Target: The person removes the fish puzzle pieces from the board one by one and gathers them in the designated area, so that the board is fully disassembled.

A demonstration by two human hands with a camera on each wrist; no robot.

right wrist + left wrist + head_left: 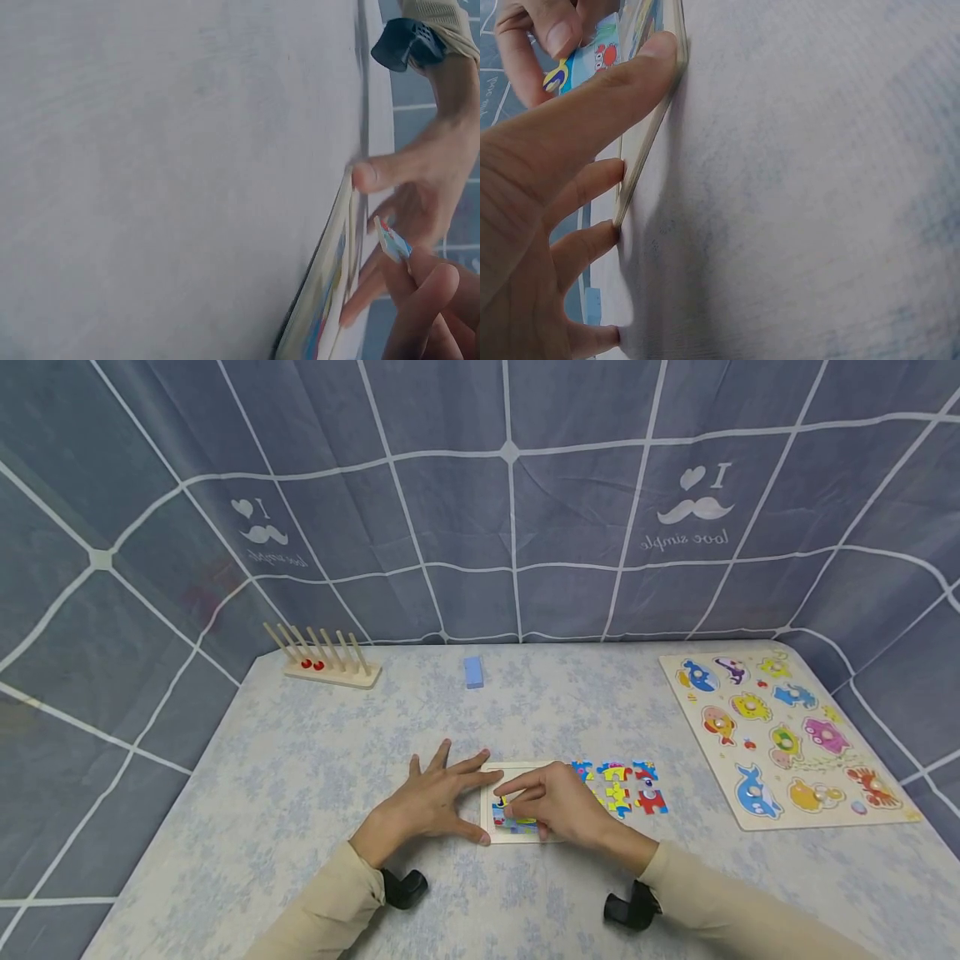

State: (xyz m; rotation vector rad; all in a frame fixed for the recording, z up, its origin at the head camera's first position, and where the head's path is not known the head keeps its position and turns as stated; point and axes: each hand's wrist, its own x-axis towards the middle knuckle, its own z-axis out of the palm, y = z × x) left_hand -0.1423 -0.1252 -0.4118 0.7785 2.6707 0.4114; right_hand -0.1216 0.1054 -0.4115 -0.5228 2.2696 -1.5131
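A small jigsaw piece with a red crab on a blue ground [592, 60] is pinched between the thumb and fingers of my right hand [566, 806]. The piece is held tilted over a pale wooden puzzle tray [517, 839], whose far right part is hidden by that hand. Several coloured pieces lie in the tray's lower part. At the tray's left end, my left hand [431, 797] has its fingers spread, with thumb and fingertips touching the rim. More loose jigsaw pieces [618, 793] sit in rows just right of my right hand.
A blue block [473, 672] lies towards the back. At the back left stands a wooden peg rack [330, 668] with red beads. A large peg puzzle board with sea animals [787, 739] covers the right side. A grey-blue checked curtain [450, 527] encloses the table.
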